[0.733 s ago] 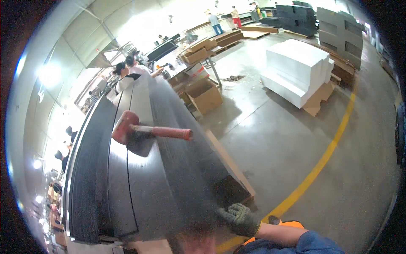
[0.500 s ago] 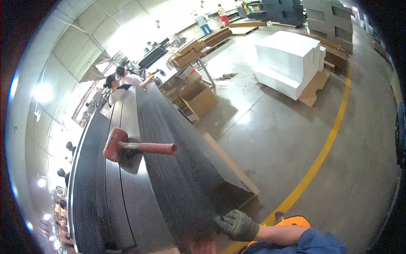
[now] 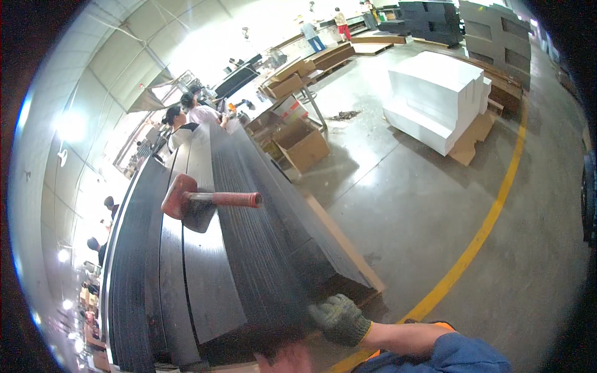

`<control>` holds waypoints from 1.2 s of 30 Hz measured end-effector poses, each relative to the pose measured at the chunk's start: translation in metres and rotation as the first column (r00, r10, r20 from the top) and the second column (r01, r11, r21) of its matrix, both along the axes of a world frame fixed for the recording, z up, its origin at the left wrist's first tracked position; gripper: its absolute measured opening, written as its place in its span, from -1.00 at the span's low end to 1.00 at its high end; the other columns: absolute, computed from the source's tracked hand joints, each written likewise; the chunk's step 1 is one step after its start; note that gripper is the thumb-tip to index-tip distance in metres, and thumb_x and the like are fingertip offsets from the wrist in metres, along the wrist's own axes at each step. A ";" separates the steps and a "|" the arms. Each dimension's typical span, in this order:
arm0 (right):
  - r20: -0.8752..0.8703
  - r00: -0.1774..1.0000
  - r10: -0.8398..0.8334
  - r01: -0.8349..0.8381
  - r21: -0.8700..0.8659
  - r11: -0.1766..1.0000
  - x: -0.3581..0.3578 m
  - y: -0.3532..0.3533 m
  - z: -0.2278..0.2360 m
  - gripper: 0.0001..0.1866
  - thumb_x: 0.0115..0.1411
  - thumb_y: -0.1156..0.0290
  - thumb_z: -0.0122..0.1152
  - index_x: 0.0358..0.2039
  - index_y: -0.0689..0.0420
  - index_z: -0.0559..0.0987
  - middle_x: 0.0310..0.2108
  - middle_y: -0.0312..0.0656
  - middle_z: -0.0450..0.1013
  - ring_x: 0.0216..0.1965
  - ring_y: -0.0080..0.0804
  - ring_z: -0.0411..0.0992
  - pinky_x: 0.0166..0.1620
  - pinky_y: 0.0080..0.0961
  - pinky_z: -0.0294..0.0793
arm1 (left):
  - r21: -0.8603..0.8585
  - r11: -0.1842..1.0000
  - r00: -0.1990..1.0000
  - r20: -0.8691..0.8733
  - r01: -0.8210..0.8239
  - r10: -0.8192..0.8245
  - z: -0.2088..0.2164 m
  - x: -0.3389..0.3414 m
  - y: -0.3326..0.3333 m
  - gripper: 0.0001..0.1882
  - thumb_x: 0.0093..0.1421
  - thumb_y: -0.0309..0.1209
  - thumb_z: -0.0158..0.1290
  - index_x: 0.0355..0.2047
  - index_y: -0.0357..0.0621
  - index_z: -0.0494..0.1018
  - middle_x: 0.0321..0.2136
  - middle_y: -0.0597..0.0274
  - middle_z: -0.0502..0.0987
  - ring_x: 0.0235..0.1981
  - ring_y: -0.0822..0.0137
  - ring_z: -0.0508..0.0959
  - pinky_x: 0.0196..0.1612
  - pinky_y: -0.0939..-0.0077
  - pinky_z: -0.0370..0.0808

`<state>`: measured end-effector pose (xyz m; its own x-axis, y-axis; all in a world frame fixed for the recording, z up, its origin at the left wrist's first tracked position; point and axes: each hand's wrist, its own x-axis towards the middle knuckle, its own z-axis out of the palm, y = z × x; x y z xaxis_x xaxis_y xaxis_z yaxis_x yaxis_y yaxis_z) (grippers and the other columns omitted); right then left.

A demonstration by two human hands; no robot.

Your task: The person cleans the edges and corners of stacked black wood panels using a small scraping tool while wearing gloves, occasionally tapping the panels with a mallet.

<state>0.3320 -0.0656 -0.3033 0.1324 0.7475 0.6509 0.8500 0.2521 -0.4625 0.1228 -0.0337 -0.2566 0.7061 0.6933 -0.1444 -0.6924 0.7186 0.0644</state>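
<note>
My right hand, in a dark knitted glove, is at the near right corner of a long stack of black boards. Its fingers are curled against the board ends, and whatever lies inside them is hidden. Low in the picture, my left hand is a pinkish blur below the near end of the stack, its fingers smeared by motion. A mallet with a reddish head and red grip rests on top of the boards, away from both hands.
Bare wood edges the stack's right side. A yellow floor line curves past on the right. White blocks sit on cardboard beyond, near an open carton. People stand at the stack's far end.
The whole view has shifted slightly. My right hand has moved a little up and left along the board ends. The left hand has moved left and shows more, still blurred. The mallet stays on the boards.
</note>
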 end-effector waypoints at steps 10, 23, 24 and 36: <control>0.109 0.993 -0.045 0.049 -0.035 0.998 0.015 0.037 0.004 -0.74 0.04 0.35 0.09 -0.25 0.13 0.55 -0.56 -0.21 0.45 -0.46 -0.20 0.45 -0.43 -0.22 0.38 | 0.089 0.961 0.851 -0.449 -0.260 0.272 0.016 0.042 0.023 -0.32 0.06 0.13 0.20 -0.11 -0.26 0.41 -0.06 0.00 0.39 -0.11 0.02 0.40 0.04 0.10 0.35; 0.030 0.999 -0.011 0.013 -0.067 0.998 0.018 0.047 -0.007 -0.73 0.00 0.25 0.16 -0.26 0.02 0.54 -0.52 -0.16 0.48 -0.44 -0.09 0.48 -0.40 -0.13 0.40 | 0.230 0.930 0.596 -0.717 -0.289 0.362 0.024 0.053 0.025 -0.55 0.17 -0.18 0.17 -0.08 -0.24 0.36 -0.19 0.09 0.37 -0.10 0.11 0.36 0.06 0.13 0.31; 0.035 0.999 -0.023 0.025 -0.044 0.999 0.018 0.047 -0.008 -0.73 0.01 0.26 0.15 -0.25 0.03 0.54 -0.52 -0.16 0.48 -0.45 -0.10 0.48 -0.40 -0.13 0.41 | 0.235 0.927 0.640 -0.672 -0.293 0.373 0.025 0.056 0.025 -0.56 0.17 -0.19 0.17 -0.09 -0.24 0.37 -0.18 0.09 0.37 -0.09 0.11 0.35 0.08 0.13 0.29; 0.351 0.936 0.035 -0.040 0.007 0.999 0.032 0.048 0.001 -0.63 0.10 0.35 0.02 -0.10 0.24 0.53 -0.47 -0.25 0.49 -0.41 -0.27 0.44 -0.34 -0.27 0.35 | 0.213 0.903 0.568 -0.717 -0.374 0.404 0.023 0.060 0.025 -0.55 0.18 -0.23 0.14 -0.04 -0.28 0.37 -0.11 0.01 0.35 -0.09 0.13 0.33 0.18 0.10 0.24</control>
